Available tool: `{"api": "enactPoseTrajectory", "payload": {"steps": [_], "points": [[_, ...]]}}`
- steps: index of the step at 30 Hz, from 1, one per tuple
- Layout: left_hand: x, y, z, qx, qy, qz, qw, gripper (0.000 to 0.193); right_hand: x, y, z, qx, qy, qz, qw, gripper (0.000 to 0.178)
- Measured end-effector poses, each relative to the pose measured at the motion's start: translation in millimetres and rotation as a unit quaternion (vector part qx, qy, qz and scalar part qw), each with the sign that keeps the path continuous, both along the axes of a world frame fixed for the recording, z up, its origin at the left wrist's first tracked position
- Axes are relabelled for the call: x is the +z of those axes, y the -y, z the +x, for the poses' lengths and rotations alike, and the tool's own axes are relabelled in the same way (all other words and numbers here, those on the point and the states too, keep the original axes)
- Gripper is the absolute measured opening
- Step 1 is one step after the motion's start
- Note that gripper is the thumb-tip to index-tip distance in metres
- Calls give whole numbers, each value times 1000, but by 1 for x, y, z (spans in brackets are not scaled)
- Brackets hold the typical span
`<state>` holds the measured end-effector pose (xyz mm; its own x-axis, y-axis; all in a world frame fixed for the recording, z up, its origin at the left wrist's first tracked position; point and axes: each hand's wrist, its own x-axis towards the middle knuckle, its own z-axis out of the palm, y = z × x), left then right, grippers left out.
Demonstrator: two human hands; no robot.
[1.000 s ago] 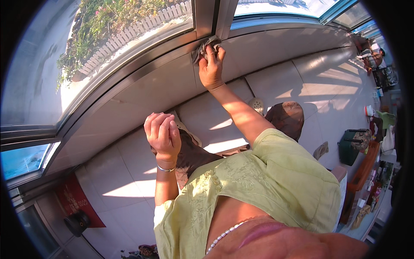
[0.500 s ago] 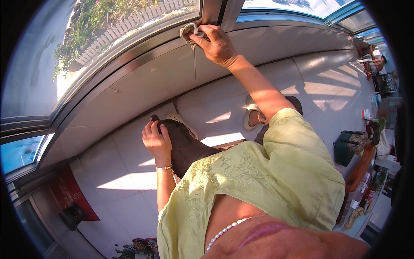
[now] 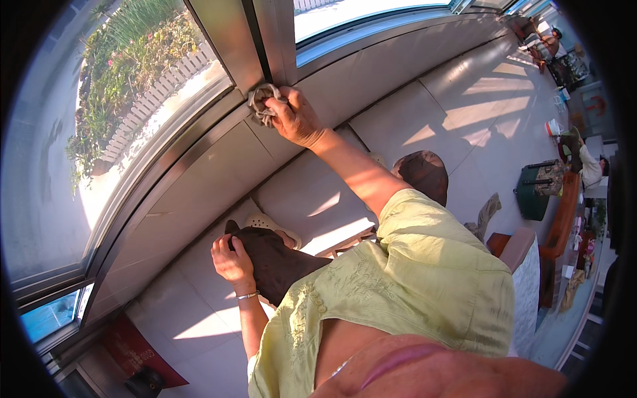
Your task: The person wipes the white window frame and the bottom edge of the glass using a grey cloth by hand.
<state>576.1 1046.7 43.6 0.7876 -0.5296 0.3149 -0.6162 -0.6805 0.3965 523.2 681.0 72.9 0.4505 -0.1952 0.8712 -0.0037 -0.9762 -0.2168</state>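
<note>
My right hand (image 3: 300, 119) reaches up and forward, its fingers closed round a crumpled grey-beige cloth (image 3: 261, 101). The cloth presses against the metal window frame (image 3: 225, 105), at the corner where the lower rail meets the upright post (image 3: 229, 33). Down on the left, my left hand (image 3: 231, 260) lies over the knee of my dark brown trousers (image 3: 282, 262). Its fingers are spread a little and hold nothing.
Beyond the glass are a white picket fence (image 3: 156, 89) and plants. Sunlit pale tiles (image 3: 298, 179) cover the floor. A red mat (image 3: 142, 351) lies lower left. At the right stand a dark green box (image 3: 533, 192), a wooden bench (image 3: 561, 219) and a distant person (image 3: 551, 43).
My view has turned and shifted. My right hand keeps the cloth against the frame, now bunched at the foot of the post. The left hand stays on the knee.
</note>
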Motion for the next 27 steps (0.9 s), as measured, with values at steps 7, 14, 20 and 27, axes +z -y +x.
{"api": "enactPoseTrajectory", "payload": {"steps": [7,14,20,27], "points": [[-2,-9,-1,27,-24,-2,999,12,-2,144,-68,-340,168,162,911,42],[2,13,0,17,-20,35,999,15,-14,157,-70,-359,126,337,861,41],[7,54,-16,-70,100,130,984,27,-5,-1,-84,150,17,623,767,47],[39,164,-91,-92,-670,-433,596,42,29,-56,-115,323,-184,776,510,42]]}}
